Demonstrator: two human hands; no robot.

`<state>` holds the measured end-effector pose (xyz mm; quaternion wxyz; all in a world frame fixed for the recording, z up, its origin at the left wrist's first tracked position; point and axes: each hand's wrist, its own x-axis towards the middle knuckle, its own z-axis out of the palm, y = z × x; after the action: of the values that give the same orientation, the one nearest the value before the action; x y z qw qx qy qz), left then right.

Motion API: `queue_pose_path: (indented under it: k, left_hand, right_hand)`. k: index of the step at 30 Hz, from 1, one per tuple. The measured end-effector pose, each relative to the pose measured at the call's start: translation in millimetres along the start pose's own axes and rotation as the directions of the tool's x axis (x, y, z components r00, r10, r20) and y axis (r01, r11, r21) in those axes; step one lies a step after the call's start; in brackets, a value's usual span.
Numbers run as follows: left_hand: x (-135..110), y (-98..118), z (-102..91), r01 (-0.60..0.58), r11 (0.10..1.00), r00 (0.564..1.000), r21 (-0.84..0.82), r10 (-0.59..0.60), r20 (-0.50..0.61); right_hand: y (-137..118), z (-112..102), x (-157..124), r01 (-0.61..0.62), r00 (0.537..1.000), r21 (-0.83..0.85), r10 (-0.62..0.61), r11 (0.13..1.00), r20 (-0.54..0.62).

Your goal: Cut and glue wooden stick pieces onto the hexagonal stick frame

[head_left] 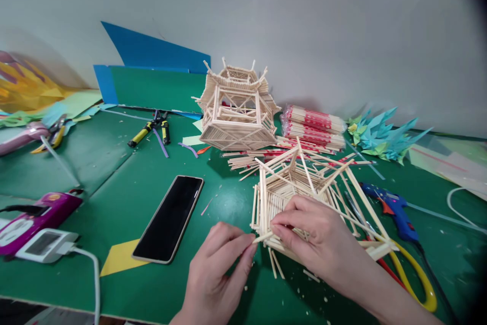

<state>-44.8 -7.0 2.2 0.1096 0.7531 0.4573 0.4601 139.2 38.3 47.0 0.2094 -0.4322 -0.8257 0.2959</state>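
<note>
A short wooden stick (263, 237) lies between my two hands at the near left corner of an open stick frame (262, 198). My left hand (224, 269) pinches the stick's left end between thumb and fingers. My right hand (319, 239) reaches over the frame, its thumb and forefinger closed at the stick's other end, where the fingers partly hide it. The frame is many-sided, with slatted inner walls. Behind it stands a larger pavilion-like stick model (238, 107) with flared roof edges.
Wrapped stick bundles (314, 124) and loose sticks (247, 160) lie behind the frame. A blue glue gun (393, 208) and yellow-handled scissors (422, 274) are at right. A phone (169, 218), pliers (152, 127) and a purple power strip (45, 218) sit at left on the green table (114, 163).
</note>
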Motion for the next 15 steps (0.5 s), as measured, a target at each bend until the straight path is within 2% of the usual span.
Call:
queue_pose_path:
  k: [15]
  left_hand:
    - [-1.4, -1.0, 1.0, 0.037, 0.999, 0.999, -0.022, -0.037, -0.020]
  right_hand:
    - [1.2, 1.8, 0.0, -0.009, 1.000, 0.020, 0.009, 1.000, 0.008]
